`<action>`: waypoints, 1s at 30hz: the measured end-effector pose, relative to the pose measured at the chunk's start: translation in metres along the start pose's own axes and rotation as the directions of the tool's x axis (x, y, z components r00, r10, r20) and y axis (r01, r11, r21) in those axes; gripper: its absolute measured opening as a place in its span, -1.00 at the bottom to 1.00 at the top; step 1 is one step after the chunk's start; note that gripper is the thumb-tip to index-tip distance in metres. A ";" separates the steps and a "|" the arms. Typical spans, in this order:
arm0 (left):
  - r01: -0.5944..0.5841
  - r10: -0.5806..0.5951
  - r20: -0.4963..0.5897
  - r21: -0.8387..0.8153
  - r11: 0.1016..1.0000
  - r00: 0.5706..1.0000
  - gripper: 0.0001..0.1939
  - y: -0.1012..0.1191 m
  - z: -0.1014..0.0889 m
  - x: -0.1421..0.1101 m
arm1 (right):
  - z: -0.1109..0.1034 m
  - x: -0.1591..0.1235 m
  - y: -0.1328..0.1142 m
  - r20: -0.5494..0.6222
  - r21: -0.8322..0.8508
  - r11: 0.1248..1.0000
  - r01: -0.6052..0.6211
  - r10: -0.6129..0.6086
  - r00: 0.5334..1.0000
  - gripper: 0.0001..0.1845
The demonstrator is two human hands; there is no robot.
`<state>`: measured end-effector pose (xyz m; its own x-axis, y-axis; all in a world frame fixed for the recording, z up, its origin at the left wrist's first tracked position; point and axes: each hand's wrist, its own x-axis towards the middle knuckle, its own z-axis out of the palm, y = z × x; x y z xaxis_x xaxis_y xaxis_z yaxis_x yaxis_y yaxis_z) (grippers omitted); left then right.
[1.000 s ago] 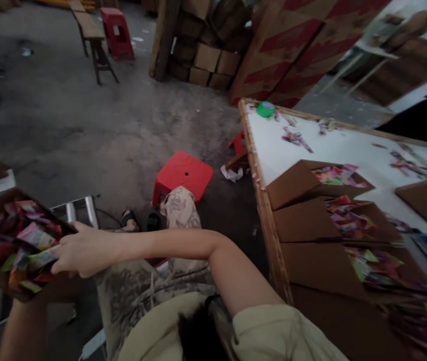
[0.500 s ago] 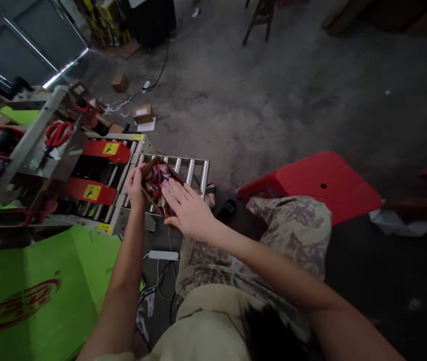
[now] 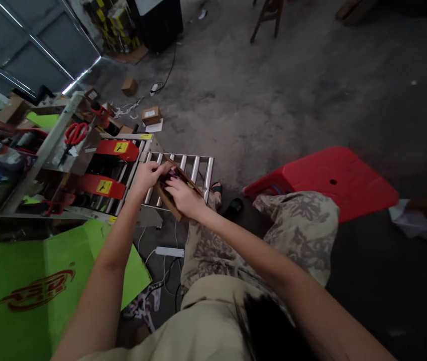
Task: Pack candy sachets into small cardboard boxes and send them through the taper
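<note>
Stretching off to the upper right, the grey floor [image 3: 254,100] lies under a roller conveyor [image 3: 195,170], with a green carton [image 3: 10,260] at lower left and a red stool [image 3: 311,173] at right. Tilted over the rollers is a small cardboard box [image 3: 169,201]; whether it touches them I can't tell. The left hand [image 3: 148,176] has its fingers bent together at the box's edge, their grip unclear; the right hand [image 3: 186,198] reaches in, fingers extended over dark wrapped packets [image 3: 172,174], partly hidden
</note>
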<state>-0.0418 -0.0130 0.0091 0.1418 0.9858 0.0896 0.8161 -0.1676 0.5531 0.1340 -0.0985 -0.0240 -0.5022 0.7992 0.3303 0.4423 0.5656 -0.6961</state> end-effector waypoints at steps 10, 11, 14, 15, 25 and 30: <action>0.150 -0.055 -0.243 0.393 0.907 0.968 -0.74 0.023 0.042 -0.004 | -0.057 -0.012 -0.010 -0.267 0.153 0.964 -0.220 0.254 0.930 -0.40; 0.141 -0.059 -0.241 0.342 0.929 0.969 -0.77 0.019 0.041 -0.003 | -0.053 -0.012 -0.008 -0.192 0.153 0.958 -0.243 0.270 0.944 -0.35; 0.088 -0.069 -0.277 0.057 0.995 0.958 -0.90 0.002 0.038 0.002 | -0.040 -0.017 -0.006 -0.080 0.061 0.974 -0.218 0.222 0.972 -0.28; 0.068 -0.086 -0.334 -0.065 0.996 0.938 -0.92 -0.005 0.037 0.004 | -0.036 -0.020 -0.008 -0.068 -0.010 0.981 -0.192 0.191 0.979 -0.27; -0.164 0.100 -0.293 -0.203 0.965 0.951 -0.36 0.021 0.049 -0.063 | -0.030 -0.036 0.001 0.160 -0.083 0.988 -0.127 0.139 0.977 -0.32; -0.410 0.382 0.225 0.095 0.907 0.896 0.16 0.044 0.044 -0.106 | -0.033 -0.039 0.038 0.079 0.645 0.762 -0.059 0.011 0.997 -0.31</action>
<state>0.0036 -0.1255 -0.0122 0.5649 0.8184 0.1050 0.7351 -0.5570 0.3865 0.1953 -0.1017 -0.0421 -0.5544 0.7866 0.2717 -0.1130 0.2524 -0.9610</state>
